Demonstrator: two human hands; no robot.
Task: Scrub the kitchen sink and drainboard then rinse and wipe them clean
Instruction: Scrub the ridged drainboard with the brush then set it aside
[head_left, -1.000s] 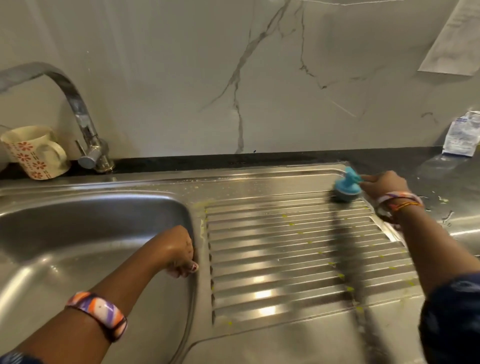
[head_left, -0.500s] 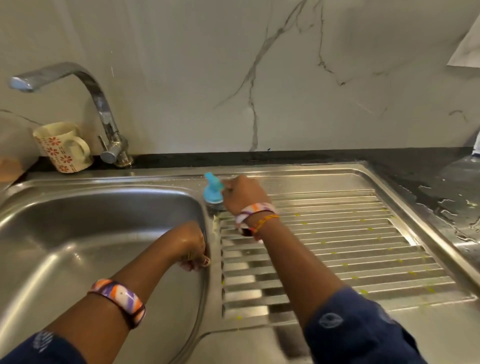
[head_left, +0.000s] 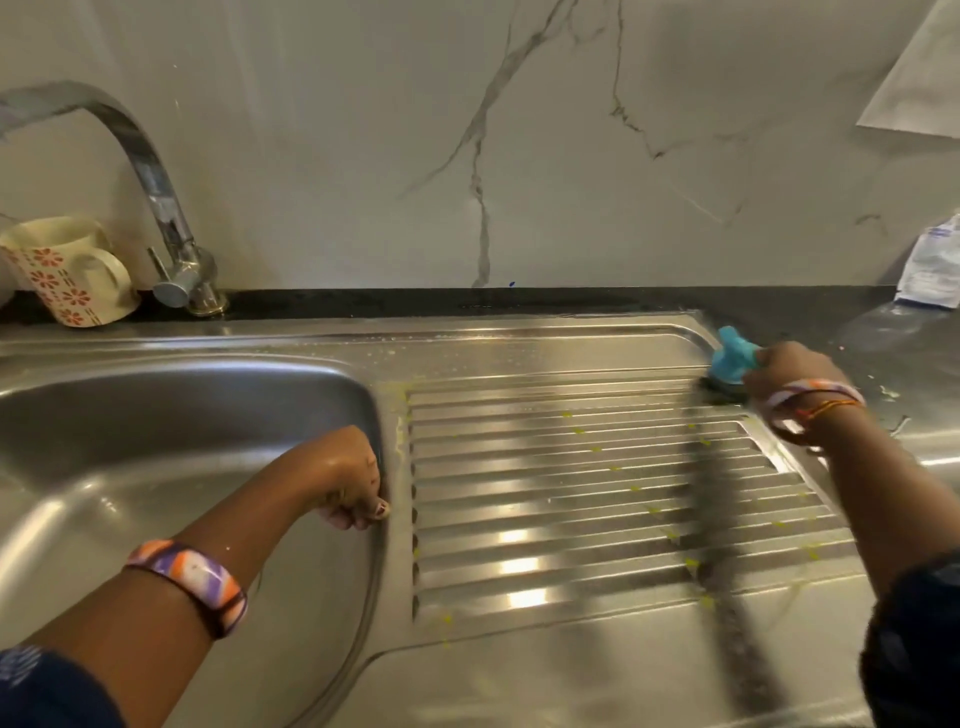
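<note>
Right hand (head_left: 789, 371) grips blue scrubber (head_left: 731, 358), pressed on drainboard (head_left: 571, 467) at right of frame. Left hand (head_left: 353, 480) curled over sink (head_left: 156, 431) rim, centre.

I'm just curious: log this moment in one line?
right hand: grips blue scrubber | drainboard: far right corner | left hand: sink rim

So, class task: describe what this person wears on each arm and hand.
The left arm has a dark blue patterned sleeve and a wide bangle striped orange, purple and white. The right arm has a similar bangle, thin orange threads and a dark blue sleeve.
</note>
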